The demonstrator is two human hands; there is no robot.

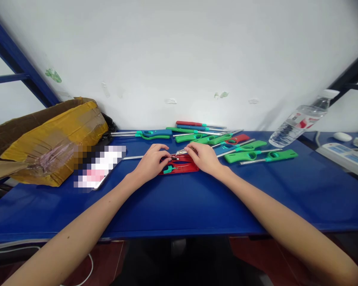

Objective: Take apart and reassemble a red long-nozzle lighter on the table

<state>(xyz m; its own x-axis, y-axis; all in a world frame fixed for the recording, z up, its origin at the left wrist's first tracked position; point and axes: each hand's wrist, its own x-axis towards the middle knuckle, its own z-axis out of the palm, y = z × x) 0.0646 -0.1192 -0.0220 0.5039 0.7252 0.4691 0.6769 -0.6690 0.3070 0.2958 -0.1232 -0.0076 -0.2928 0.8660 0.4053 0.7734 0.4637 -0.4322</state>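
Observation:
An opened red casing of a long-necked lighter (186, 168) lies on the blue table between my two hands, its inner parts exposed. A teal trigger (168, 170) rests in its lower part. The lighter's metal tube (132, 157) sticks out to the left, past my fingers. My left hand (153, 162) is closed, with thumb and forefinger at a small black part (175, 158) over the casing. Above the casing's upper edge, my right hand (205, 159) pinches a small silvery part (181, 151). Fingers hide some of the casing.
Several green, blue and red lighters (246, 156) lie behind and to the right. A phone (103, 167) and a taped cardboard box (56, 139) are on the left. A water bottle (301, 119) and a white power strip (343, 159) stand at the right. Behind the table (179, 210) rises a white wall.

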